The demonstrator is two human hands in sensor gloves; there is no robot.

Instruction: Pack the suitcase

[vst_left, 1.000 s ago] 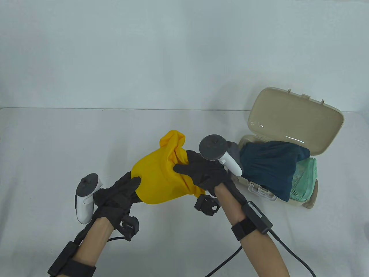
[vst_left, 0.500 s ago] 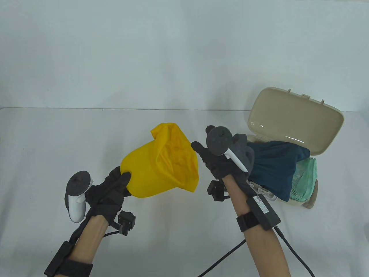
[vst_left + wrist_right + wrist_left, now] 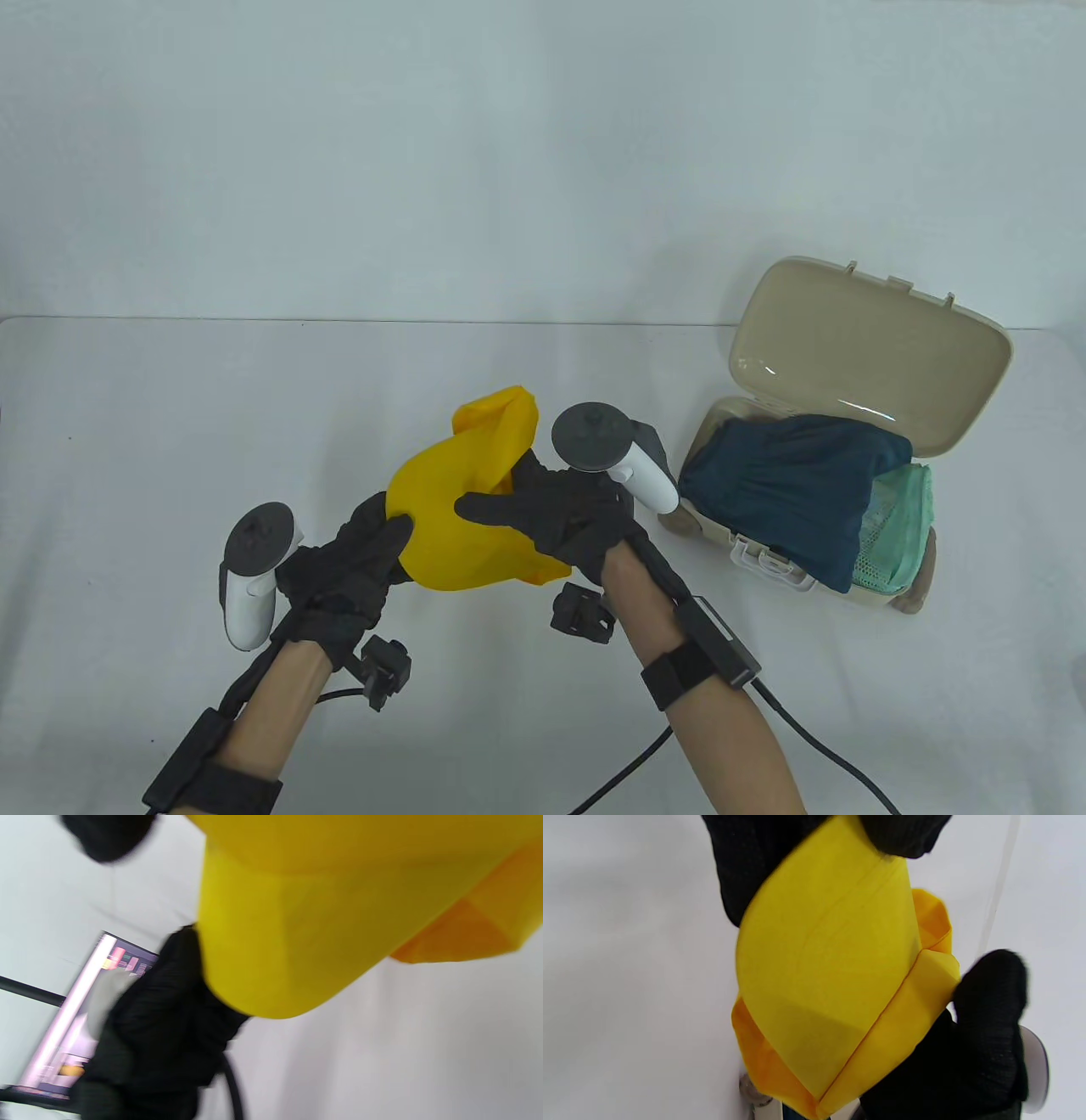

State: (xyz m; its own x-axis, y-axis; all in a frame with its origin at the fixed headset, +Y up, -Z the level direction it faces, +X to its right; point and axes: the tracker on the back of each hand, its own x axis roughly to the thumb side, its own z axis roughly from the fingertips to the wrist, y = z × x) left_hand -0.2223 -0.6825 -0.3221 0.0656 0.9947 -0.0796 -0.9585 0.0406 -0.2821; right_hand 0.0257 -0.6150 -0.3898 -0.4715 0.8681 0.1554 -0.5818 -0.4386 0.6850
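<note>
A yellow cap point(image 3: 462, 509) is held above the table's middle, its crown crumpled. My left hand point(image 3: 361, 543) grips its brim at the left edge; the brim fills the left wrist view point(image 3: 823, 976). My right hand point(image 3: 543, 518) grips the crown from the right, its fingers lying over the fabric; the cap also fills the right wrist view point(image 3: 322, 912). The beige suitcase point(image 3: 848, 424) stands open at the right with its lid up. It holds a dark blue garment point(image 3: 789, 492) and a green mesh item point(image 3: 904, 526).
The white table point(image 3: 170, 424) spreads to the left and behind the hands. Black cables point(image 3: 645, 755) trail from both wrists toward the front edge. A lit screen point(image 3: 85, 1014) shows in the right wrist view behind my left hand.
My right hand had let go of the cap and lifted to the right; it has come back left and grips the crown again, folding it down. The cap has dropped lower.
</note>
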